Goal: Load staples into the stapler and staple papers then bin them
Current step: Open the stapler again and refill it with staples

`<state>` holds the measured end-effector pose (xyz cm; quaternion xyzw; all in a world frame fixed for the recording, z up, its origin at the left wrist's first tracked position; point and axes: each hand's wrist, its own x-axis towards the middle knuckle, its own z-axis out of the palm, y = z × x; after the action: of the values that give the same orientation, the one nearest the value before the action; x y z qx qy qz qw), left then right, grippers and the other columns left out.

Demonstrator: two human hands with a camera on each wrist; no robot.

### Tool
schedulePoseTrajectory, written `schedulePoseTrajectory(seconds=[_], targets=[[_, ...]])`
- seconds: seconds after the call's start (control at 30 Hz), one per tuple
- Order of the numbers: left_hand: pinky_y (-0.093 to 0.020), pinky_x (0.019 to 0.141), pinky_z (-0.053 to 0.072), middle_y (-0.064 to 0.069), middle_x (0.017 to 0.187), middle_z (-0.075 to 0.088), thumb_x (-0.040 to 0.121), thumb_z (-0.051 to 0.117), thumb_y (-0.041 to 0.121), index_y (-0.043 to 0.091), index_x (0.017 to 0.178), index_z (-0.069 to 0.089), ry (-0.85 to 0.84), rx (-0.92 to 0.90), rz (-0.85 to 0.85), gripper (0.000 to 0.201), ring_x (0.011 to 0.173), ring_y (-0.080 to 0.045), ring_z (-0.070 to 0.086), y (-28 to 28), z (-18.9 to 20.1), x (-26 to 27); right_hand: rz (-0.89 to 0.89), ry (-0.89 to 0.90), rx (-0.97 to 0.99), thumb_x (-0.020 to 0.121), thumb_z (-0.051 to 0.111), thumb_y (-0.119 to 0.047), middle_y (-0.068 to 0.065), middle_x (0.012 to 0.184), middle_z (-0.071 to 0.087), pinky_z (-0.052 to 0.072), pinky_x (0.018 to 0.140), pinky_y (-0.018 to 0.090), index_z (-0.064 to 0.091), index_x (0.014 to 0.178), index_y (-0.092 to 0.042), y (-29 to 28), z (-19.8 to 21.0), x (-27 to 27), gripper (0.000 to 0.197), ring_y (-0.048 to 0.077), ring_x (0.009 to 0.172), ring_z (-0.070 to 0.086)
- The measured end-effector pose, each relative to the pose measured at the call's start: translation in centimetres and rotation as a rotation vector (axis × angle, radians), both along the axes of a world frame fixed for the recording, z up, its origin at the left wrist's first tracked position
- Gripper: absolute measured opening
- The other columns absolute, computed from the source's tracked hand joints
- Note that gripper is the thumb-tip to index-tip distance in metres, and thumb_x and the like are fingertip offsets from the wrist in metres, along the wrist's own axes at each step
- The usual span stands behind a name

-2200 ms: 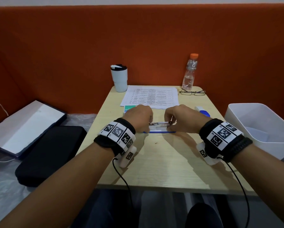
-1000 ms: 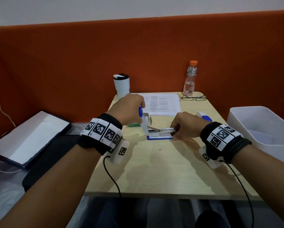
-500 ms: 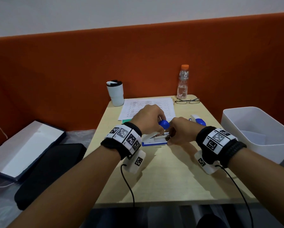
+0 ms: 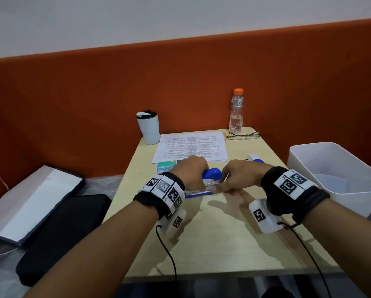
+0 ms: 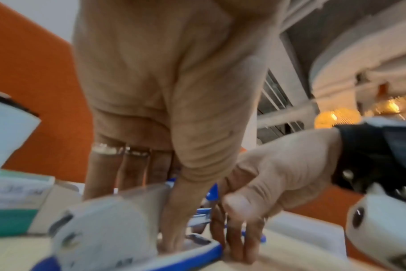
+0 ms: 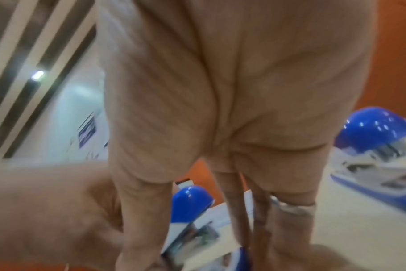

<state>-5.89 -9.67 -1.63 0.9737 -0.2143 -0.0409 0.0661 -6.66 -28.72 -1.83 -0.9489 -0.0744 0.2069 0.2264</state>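
A blue and white stapler (image 4: 212, 174) lies on the table (image 4: 212, 244) between my hands, its blue lid tilted a little above the metal staple rail. My left hand (image 4: 191, 171) grips the lid from the rear, fingers behind and thumb in front, as the left wrist view shows on the stapler (image 5: 109, 227). My right hand (image 4: 232, 182) holds the stapler's front end, fingertips down by the blue base. The right wrist view has the blue cap (image 6: 190, 201) between my fingers. A green staple box (image 4: 166, 166) and the printed papers (image 4: 193, 147) lie just behind.
A second stapler (image 4: 254, 159) lies to the right, behind my right hand. A white bin (image 4: 309, 151) stands off the table's right edge. At the back are a white cup (image 4: 149, 128), a bottle (image 4: 236, 110) and glasses (image 4: 242, 135). Left of the table lie a black case (image 4: 62, 233) and a board.
A second ago my left hand held the lid swung upright. It has since brought the lid down toward the rail. My right hand stayed at the stapler's front.
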Motion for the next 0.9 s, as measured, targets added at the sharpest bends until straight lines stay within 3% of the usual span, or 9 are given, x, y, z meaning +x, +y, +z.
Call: schedulePoseTrajectory(seconds=[0.1, 0.2, 0.33, 0.43, 0.5, 0.57, 0.63, 0.77, 0.9], targets=[[-0.029, 0.058, 0.043, -0.002, 0.08, 0.063, 0.077, 0.081, 0.037, 0.015, 0.083, 0.065, -0.009, -0.125, 0.068, 0.028, 0.076, -0.028, 0.063, 0.5, 0.3, 0.4, -0.178, 0.104, 0.315, 0.067, 0.079, -0.082, 0.006, 0.083, 0.072, 0.061, 0.09, 0.038, 0.077, 0.102, -0.007, 0.0, 0.0, 0.0, 0.082, 0.019, 0.073, 0.07], [-0.029, 0.054, 0.039, -0.002, 0.075, 0.06, 0.076, 0.085, 0.029, 0.01, 0.082, 0.063, -0.024, -0.253, 0.131, 0.03, 0.072, -0.027, 0.062, 0.4, 0.4, 0.7, -0.339, 0.24, 0.661, 0.084, 0.074, -0.069, 0.013, 0.095, 0.069, 0.065, 0.072, 0.031, 0.074, 0.115, -0.007, 1.3, 0.6, -1.1, 0.069, 0.032, 0.086, 0.071], [-0.028, 0.056, 0.046, -0.002, 0.083, 0.069, 0.076, 0.087, 0.028, 0.013, 0.091, 0.068, -0.045, -0.431, 0.152, 0.029, 0.076, -0.02, 0.067, -0.5, 0.4, 0.2, -0.395, 0.336, 0.946, 0.092, 0.072, -0.061, 0.025, 0.116, 0.078, 0.062, 0.098, 0.05, 0.071, 0.125, -0.008, 2.7, 0.4, -1.2, 0.063, 0.042, 0.108, 0.077], [-0.029, 0.057, 0.046, -0.004, 0.085, 0.073, 0.075, 0.089, 0.038, 0.015, 0.098, 0.074, 0.037, -0.46, 0.084, 0.036, 0.077, -0.022, 0.068, -0.3, 0.6, 0.2, -0.452, 0.277, 0.998, 0.096, 0.072, -0.052, 0.023, 0.11, 0.08, 0.06, 0.1, 0.057, 0.071, 0.125, -0.009, 2.8, 0.1, -0.8, 0.052, 0.04, 0.103, 0.079], [-0.039, 0.073, 0.055, -0.005, 0.092, 0.076, 0.073, 0.086, 0.054, 0.016, 0.102, 0.077, 0.145, -0.433, 0.038, 0.049, 0.087, -0.024, 0.07, 0.6, 1.1, 0.5, -0.486, 0.277, 1.016, 0.098, 0.071, -0.045, 0.022, 0.108, 0.08, 0.063, 0.095, 0.053, 0.07, 0.126, -0.008, 2.5, -0.4, -0.7, 0.046, 0.036, 0.096, 0.08], [-0.036, 0.087, 0.056, 0.002, 0.107, 0.075, 0.078, 0.078, 0.065, 0.018, 0.113, 0.076, 0.194, -0.37, 0.045, 0.058, 0.098, -0.018, 0.069, 1.7, 1.6, 0.9, -0.529, 0.281, 1.035, 0.096, 0.072, -0.044, 0.021, 0.105, 0.08, 0.065, 0.085, 0.047, 0.067, 0.126, -0.008, 2.2, -1.0, -0.7, 0.047, 0.034, 0.087, 0.08], [-0.033, 0.09, 0.054, 0.006, 0.115, 0.071, 0.086, 0.069, 0.067, 0.021, 0.118, 0.073, 0.142, -0.312, 0.077, 0.056, 0.104, -0.013, 0.066, 2.9, 1.9, 1.5, -0.554, 0.279, 1.045, 0.095, 0.073, -0.045, 0.023, 0.108, 0.078, 0.066, 0.081, 0.044, 0.064, 0.126, -0.01, 2.2, -1.7, -0.8, 0.047, 0.034, 0.086, 0.078], [-0.036, 0.092, 0.051, -0.003, 0.13, 0.061, 0.094, 0.068, 0.045, 0.02, 0.132, 0.063, 0.014, -0.033, 0.16, 0.045, 0.117, -0.025, 0.059, 4.5, 1.3, 2.8, -0.533, 0.308, 1.047, 0.096, 0.071, -0.046, 0.025, 0.123, 0.075, 0.067, 0.076, 0.041, 0.06, 0.135, -0.011, 2.2, -2.5, -0.9, 0.054, 0.035, 0.089, 0.077], [-0.039, 0.087, 0.046, -0.008, 0.133, 0.055, 0.093, 0.067, 0.025, 0.021, 0.139, 0.055, -0.028, 0.133, 0.16, 0.048, 0.125, -0.036, 0.051, 5.7, -0.3, 3.3, -0.486, 0.293, 0.989, 0.098, 0.07, -0.045, 0.024, 0.123, 0.075, 0.065, 0.084, 0.043, 0.06, 0.136, -0.012, 2.4, -2.7, -0.7, 0.052, 0.035, 0.091, 0.078]])
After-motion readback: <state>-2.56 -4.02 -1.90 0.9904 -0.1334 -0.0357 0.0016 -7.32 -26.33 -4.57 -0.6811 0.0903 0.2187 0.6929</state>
